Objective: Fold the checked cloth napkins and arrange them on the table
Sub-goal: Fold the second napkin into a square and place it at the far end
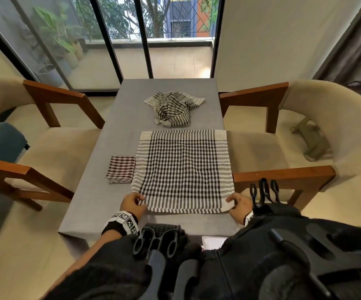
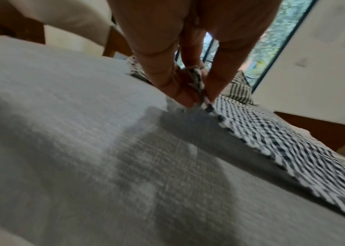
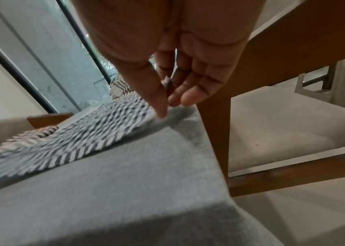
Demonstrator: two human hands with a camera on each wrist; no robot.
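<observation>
The left hand (image 1: 133, 205) pinches the near left corner of the flat napkin (image 1: 182, 169), thumb and fingers (image 2: 174, 86) closed on a raised bit of its striped hem. The right hand (image 1: 239, 203) pinches the near right corner the same way, its thumb tip (image 3: 159, 106) pressed down on the cloth edge with the other fingers curled just behind it. Between the two hands the napkin lies spread open and square on the grey table (image 1: 101, 191), its near edge close to the table's front edge and its right side reaching the table's right edge. Just beside its left side, touching or nearly so, lies a small folded napkin (image 1: 121, 169), a neat rectangle. Beyond the flat napkin's far edge, toward the window, a crumpled napkin (image 1: 173, 109) sits in a heap. Cushioned wooden chairs (image 1: 283, 135) stand on both sides of the table.
</observation>
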